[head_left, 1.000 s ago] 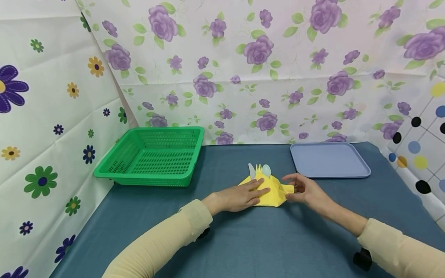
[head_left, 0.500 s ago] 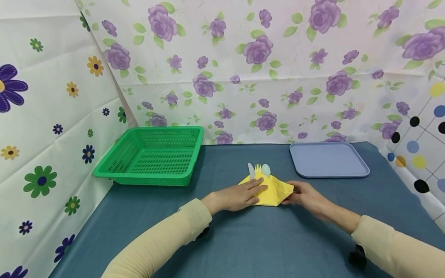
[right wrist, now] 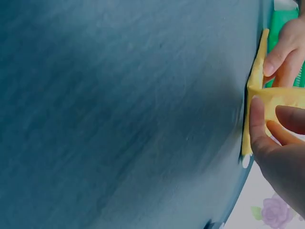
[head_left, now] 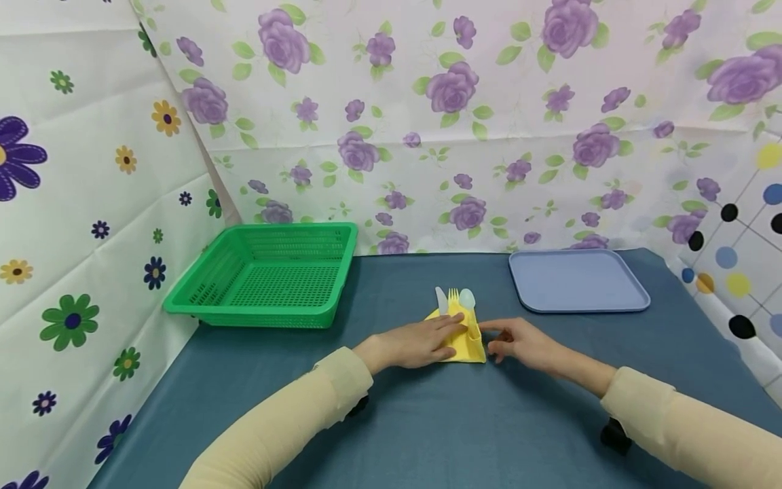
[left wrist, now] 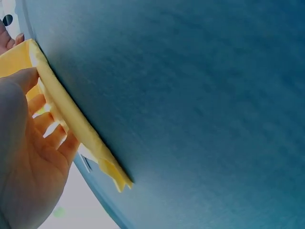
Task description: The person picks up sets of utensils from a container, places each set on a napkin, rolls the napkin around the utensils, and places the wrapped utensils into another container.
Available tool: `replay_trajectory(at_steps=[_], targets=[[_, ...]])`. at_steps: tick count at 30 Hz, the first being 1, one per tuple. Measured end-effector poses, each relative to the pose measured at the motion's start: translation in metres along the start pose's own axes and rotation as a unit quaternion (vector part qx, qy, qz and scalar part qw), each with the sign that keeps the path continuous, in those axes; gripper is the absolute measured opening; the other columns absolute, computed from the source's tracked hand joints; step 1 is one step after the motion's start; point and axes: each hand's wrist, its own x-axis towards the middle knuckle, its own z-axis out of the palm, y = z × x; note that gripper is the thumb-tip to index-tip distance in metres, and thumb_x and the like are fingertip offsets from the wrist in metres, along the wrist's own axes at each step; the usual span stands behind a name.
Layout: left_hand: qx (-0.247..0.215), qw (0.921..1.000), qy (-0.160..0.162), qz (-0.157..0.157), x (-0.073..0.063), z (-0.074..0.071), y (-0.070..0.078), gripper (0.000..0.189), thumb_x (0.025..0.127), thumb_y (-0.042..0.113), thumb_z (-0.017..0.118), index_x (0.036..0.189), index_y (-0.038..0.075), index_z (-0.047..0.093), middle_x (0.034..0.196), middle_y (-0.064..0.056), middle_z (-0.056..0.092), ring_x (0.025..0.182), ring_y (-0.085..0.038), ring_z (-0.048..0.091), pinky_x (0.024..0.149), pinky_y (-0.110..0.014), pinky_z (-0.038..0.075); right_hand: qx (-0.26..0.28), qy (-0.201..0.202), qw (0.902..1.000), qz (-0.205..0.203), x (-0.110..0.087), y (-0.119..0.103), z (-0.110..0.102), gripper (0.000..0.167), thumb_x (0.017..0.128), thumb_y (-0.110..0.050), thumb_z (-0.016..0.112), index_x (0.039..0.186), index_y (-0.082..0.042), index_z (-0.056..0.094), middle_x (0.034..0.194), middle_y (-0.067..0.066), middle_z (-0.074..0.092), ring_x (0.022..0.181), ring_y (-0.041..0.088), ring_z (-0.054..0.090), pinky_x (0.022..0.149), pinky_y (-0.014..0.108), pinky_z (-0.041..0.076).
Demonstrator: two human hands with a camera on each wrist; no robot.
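A yellow napkin (head_left: pixel 472 345) lies folded on the table around several pieces of cutlery. Out of its top edge stick a whitish knife (head_left: pixel 441 299), a yellow fork (head_left: pixel 453 295) and a pale spoon (head_left: pixel 467 299); their handles are hidden. My left hand (head_left: pixel 415 343) rests on the napkin's left part with fingers straight and spread. At the right edge my right hand (head_left: pixel 528 346) touches the napkin with loosely bent fingers. In the right wrist view, a flap of the napkin (right wrist: pixel 286 95) stands raised beside those fingers.
A green perforated basket (head_left: pixel 261 310) stands at the back left. At the back right lies a light blue tray (head_left: pixel 577 282). Flowered cloths hang behind and to the left of the blue-covered table (head_left: pixel 427 435).
My right hand has moved left, bringing the napkin's right corner inward, so the right side now looks narrower. My left hand has stayed in place.
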Motion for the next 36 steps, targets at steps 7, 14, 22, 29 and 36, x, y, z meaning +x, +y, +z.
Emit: replay_trajectory(at_steps=[7,14,22,29,36], targets=[[-0.031,0.9995,0.011,0.001,-0.002,0.001,-0.004,0.063,0.113,0.049,0.038,0.167,0.02,0.024,0.174,0.011,0.004,0.159,-0.009,0.009,0.128,-0.036,0.019,-0.134,0.029,0.9898,-0.039,0.002,-0.001,0.003,0.041,0.107,-0.015,0.062,0.144,0.002,0.059,0.135,0.021,0.065,0.097,0.02,0.07,0.08,0.034,0.059],[-0.05,0.9987,0.014,-0.007,-0.004,0.001,-0.005,0.07,0.112,0.05,0.038,0.17,0.022,0.009,0.175,0.007,0.008,0.159,-0.012,0.014,0.127,-0.039,0.023,-0.2,0.048,0.9761,-0.071,0.005,-0.001,0.012,0.04,0.102,-0.016,0.07,0.139,-0.004,0.062,0.132,0.012,0.064,0.09,0.012,0.06,0.076,0.033,0.054],[-0.113,0.9933,0.023,-0.008,-0.002,0.0,-0.011,0.068,0.113,0.035,0.048,0.169,0.025,0.012,0.172,0.001,0.024,0.152,-0.018,0.035,0.121,-0.039,0.036,-0.251,0.05,0.9623,-0.093,0.01,-0.001,0.018,0.039,0.101,-0.02,0.072,0.136,-0.006,0.063,0.139,0.013,0.059,0.128,0.035,0.058,0.102,0.053,0.052],[-0.136,0.9906,0.014,0.001,-0.002,-0.002,-0.016,0.069,0.111,0.021,0.053,0.168,0.027,0.015,0.17,0.001,0.027,0.151,-0.02,0.036,0.121,-0.041,0.035,-0.259,0.038,0.9607,-0.092,0.014,0.0,0.02,0.04,0.101,-0.021,0.072,0.137,-0.006,0.063,0.138,0.01,0.057,0.124,0.028,0.061,0.099,0.046,0.054],[-0.206,0.9782,0.006,0.022,0.001,-0.006,-0.026,0.052,0.116,0.022,0.036,0.167,0.025,0.024,0.171,0.005,0.025,0.156,-0.022,0.026,0.125,-0.045,0.027,-0.265,0.03,0.9579,-0.106,0.017,0.001,0.021,0.038,0.102,-0.02,0.071,0.136,-0.006,0.063,0.136,0.009,0.056,0.119,0.025,0.062,0.093,0.042,0.056]])
